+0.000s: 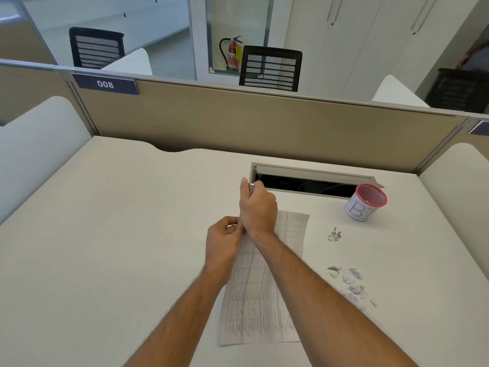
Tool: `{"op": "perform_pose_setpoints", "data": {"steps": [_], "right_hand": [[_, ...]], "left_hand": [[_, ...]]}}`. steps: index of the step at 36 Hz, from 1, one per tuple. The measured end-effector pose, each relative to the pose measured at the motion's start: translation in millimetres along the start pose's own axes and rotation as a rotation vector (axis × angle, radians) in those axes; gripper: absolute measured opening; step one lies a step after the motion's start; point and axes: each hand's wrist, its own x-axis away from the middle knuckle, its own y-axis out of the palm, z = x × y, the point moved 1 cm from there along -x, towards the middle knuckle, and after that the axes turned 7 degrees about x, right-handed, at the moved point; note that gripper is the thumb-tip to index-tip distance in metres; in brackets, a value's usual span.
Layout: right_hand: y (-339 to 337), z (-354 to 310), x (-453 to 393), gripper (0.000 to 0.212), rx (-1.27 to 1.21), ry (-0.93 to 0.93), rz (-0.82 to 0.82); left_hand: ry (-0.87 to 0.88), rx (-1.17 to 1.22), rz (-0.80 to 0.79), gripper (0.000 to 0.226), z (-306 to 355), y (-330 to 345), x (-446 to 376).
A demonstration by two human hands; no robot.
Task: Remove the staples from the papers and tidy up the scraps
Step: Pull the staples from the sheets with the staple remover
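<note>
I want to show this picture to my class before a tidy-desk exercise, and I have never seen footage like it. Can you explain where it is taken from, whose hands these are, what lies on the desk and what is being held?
There is no machine here: a person wears a camera on the head, looking forward and down at their own arms. The left hand pinches the upper left corner of the papers, printed sheets lying on the white desk. The right hand grips a small metal tool; only its tip shows, so I cannot say exactly what it is. To the right lie a little heap of pulled staples, a pile of paper scraps and a red-rimmed bin with a handwritten label. Behind it is an open cable hatch.
</note>
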Motion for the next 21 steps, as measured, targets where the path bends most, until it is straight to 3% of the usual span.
{"op": "perform_pose_setpoints", "data": {"steps": [21], "right_hand": [[5.8,2.9,4.3,0.045,0.049,0.021,0.015]], "left_hand": [[-0.007,-0.072,-0.048,0.014,-1.2,1.2,-1.6]]}}
